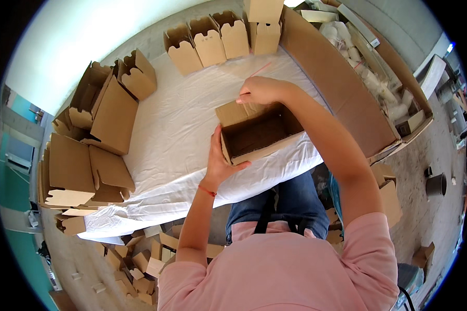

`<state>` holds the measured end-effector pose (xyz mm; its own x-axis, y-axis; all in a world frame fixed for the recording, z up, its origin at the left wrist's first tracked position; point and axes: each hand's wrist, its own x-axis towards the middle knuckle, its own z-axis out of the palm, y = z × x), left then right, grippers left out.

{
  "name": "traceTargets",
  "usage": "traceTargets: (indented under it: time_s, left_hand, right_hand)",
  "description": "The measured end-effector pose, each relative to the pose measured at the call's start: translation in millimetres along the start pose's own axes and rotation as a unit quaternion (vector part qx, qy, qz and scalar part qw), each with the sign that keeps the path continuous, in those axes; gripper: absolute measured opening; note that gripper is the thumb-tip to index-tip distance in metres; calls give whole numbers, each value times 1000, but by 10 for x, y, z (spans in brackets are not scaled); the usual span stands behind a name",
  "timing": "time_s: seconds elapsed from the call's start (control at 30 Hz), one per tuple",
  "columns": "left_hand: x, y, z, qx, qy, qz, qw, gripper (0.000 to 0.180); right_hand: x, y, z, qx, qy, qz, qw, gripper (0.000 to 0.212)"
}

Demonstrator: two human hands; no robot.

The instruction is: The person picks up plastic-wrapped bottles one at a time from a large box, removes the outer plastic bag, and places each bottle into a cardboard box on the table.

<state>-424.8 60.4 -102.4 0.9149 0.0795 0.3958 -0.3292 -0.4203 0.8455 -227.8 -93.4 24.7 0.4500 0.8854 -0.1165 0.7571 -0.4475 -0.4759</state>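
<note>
A small brown cardboard box [264,150] stands on the white cloth-covered table in front of me, its opening facing up and its inside dark. My left hand [221,159] grips the box's left end, with the thumb along the near wall and the fingers along the side. A flap [232,114] rises at the far side of the opening. Over that flap, my right hand [263,92] is closed with the fingertips pinched together; what they hold, if anything, is hidden. My right forearm passes over the box's right end.
Open cardboard boxes [182,56] line the table's far edge, and more [115,122] crowd its left side. At the right, a large carton [342,83] holds wrapped white items. Box pieces [141,262] litter the floor; a dark bucket [436,184] stands farther right.
</note>
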Motion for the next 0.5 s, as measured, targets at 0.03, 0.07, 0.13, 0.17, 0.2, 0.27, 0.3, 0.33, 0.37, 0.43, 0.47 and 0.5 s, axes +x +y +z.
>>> traceTargets:
  time_s: [0.03,0.07,0.13,0.17,0.2,0.27,0.3,0.33,0.37,0.43,0.47,0.5]
  left_hand:
    - [12,31,23,5,-4,2,1000,127]
    - [27,52,47,9,-9,5,1000,127]
    - [7,29,71,57,8,24,998,126]
    - [-15,0,73,76,15,36,996,125]
    - [-8,-23,80,14,23,39,999,123]
    - [-21,-41,64,-67,33,29,997,121]
    - [-15,-39,84,-87,35,18,995,120]
    - [5,-8,83,-80,30,16,996,120]
    - [31,35,93,-72,26,13,997,120]
    - [40,60,102,-64,17,6,998,120]
    - [41,55,113,-67,11,0,998,119]
    - [33,51,135,-70,6,-6,997,119]
  right_hand:
    - [31,76,43,2,-14,19,1000,33]
    - [61,143,177,1,12,5,1000,34]
    - [35,239,283,-14,69,-10,997,37]
    - [24,212,289,-60,124,-14,990,39]
    - [-36,41,242,-111,176,-14,978,43]
    - [-200,-198,111,-140,231,-96,958,56]
    - [-371,-288,91,-134,218,-89,963,65]
    - [-504,-370,119,-124,208,-89,966,74]
    - [-627,-365,189,-147,209,-72,964,78]
    - [-794,-336,372,-192,211,-48,957,87]
    - [-851,-308,451,-147,221,-53,963,89]
    - [-924,-331,491,-147,226,-67,961,87]
